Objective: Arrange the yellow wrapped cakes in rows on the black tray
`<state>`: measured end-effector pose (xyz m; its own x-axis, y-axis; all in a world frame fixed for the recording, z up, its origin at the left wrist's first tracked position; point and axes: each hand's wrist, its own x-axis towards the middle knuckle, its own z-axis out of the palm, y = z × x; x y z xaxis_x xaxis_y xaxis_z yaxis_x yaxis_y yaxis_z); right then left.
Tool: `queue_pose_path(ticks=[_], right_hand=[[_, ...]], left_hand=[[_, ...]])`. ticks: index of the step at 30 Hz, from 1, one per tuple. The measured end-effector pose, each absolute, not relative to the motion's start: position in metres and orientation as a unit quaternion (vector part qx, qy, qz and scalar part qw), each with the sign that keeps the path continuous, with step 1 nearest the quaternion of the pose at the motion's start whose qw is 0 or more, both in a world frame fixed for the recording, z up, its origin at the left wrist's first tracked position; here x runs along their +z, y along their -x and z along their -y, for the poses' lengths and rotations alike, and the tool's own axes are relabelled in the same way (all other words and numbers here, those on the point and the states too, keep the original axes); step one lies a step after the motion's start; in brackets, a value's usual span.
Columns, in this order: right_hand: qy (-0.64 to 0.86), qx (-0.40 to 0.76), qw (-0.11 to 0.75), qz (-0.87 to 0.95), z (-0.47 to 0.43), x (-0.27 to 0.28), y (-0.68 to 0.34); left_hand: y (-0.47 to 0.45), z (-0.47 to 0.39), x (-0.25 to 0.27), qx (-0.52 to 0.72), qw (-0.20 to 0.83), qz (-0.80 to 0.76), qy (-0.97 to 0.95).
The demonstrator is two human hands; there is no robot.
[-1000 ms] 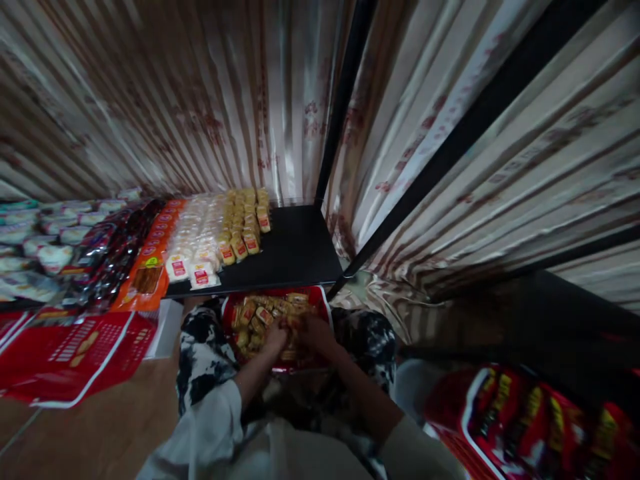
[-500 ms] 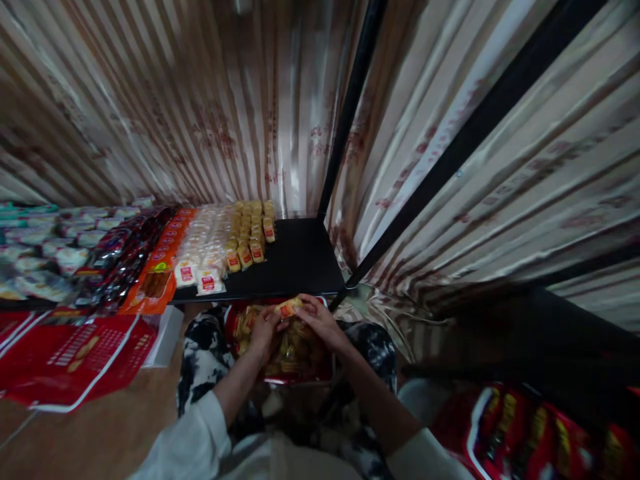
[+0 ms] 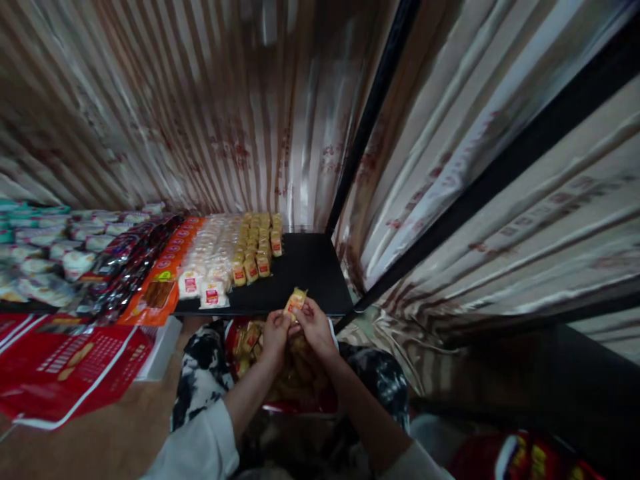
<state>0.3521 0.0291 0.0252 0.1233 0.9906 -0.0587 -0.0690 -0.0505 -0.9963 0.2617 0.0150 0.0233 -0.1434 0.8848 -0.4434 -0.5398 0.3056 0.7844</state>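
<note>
A small yellow wrapped snack packet stands tilted up between my two hands, just in front of the shelf's front edge. My right hand pinches it from the right, thumb across its face. From the left, my left hand closes its fingers on the lower corner. Below them, between my knees, a red container holds many similar packets, partly hidden by my hands and forearms. On the black shelf, yellow packets stand in rows with their labelled ends facing me.
White wrapped packets, an orange bag, dark shiny packs and white-wrapped items line the shelf leftward. A red bag hangs below at left. Black posts and a curtain stand around the shelf. Red packages lie lower right.
The packet has gone from lying sideways over the container to tilted upright near the shelf edge, still in both hands. The camera view has shifted slightly.
</note>
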Motion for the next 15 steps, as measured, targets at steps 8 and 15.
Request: queue_pose_path(ticks=[8, 15], right_hand=[[0.616, 0.297, 0.490, 0.541, -0.103, 0.020, -0.365], [0.616, 0.256, 0.480, 0.570, -0.167, 0.021, -0.348]], left_hand=[[-0.262, -0.056, 0.027, 0.540, 0.579, -0.570, -0.219], [-0.270, -0.104, 0.024, 0.563, 0.584, -0.524, -0.261]])
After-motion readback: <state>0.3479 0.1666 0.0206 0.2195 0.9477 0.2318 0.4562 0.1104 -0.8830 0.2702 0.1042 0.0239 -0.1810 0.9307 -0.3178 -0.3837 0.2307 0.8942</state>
